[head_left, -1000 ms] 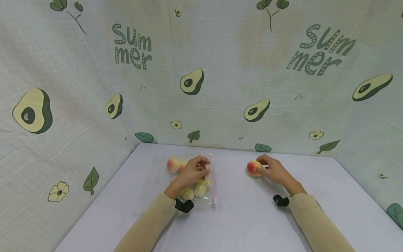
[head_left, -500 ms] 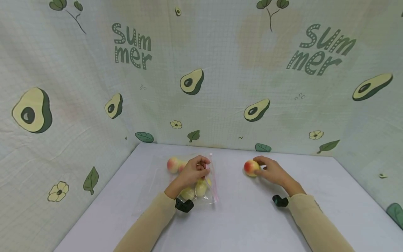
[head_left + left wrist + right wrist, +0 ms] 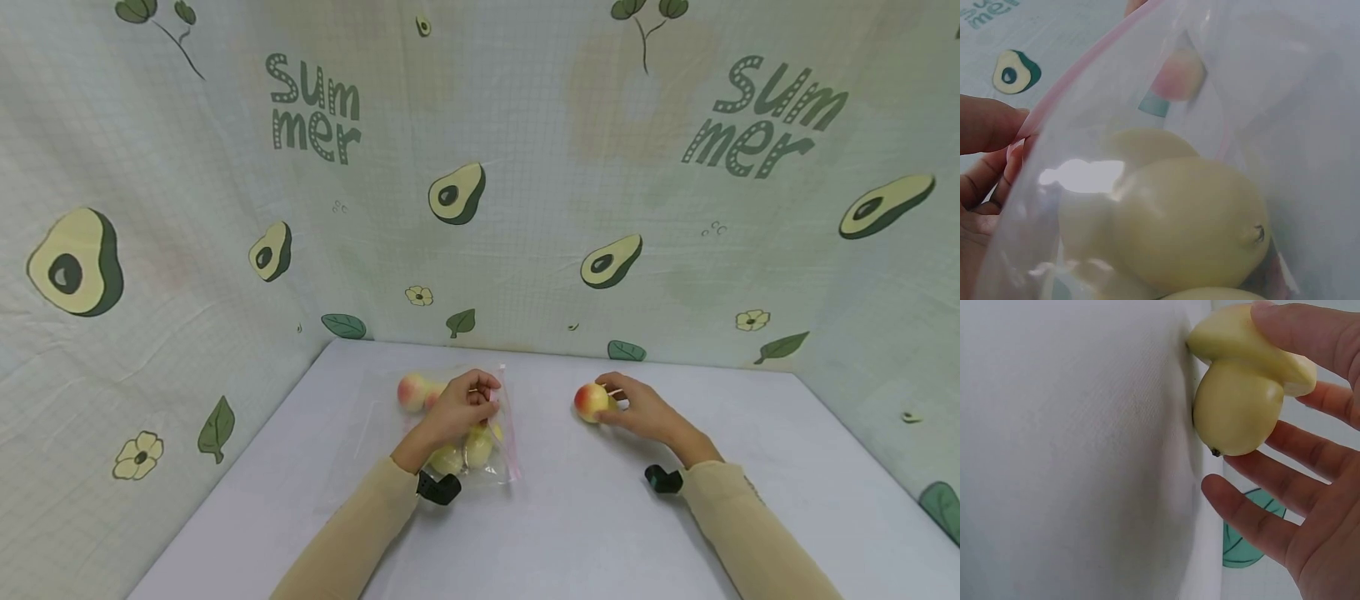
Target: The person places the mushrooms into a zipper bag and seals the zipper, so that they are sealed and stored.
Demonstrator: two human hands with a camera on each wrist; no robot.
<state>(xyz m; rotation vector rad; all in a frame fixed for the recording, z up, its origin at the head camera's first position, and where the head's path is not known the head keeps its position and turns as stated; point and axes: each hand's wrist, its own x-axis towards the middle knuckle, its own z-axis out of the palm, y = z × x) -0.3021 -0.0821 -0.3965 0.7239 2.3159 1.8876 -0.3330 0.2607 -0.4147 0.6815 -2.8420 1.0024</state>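
My left hand point(image 3: 453, 410) pinches the pink zip edge of a clear zip bag point(image 3: 504, 467), and the bag's mouth faces right. Inside the bag are red-and-yellow peaches point(image 3: 412, 392) and round yellow fruits point(image 3: 1191, 225), one showing a small dark end. Right of the bag, my right hand point(image 3: 647, 412) holds a peach point(image 3: 590, 402) low over the table, its thumb and fingers around it. A smaller yellow fruit with a dark tip point(image 3: 1238, 409) lies against the peach, near the fingers, in the right wrist view. Whether the peach touches the tabletop I cannot tell.
A white table point(image 3: 540, 533) spreads beneath both hands. Cloth walls printed with avocados, leaves and lettering point(image 3: 525, 250) enclose it at the back and both sides. Black wrist cameras point(image 3: 439, 489) sit on both wrists.
My right hand has moved slightly left with the peach, toward the bag, and a yellow fruit now shows behind the peach. The left hand and bag stay put.
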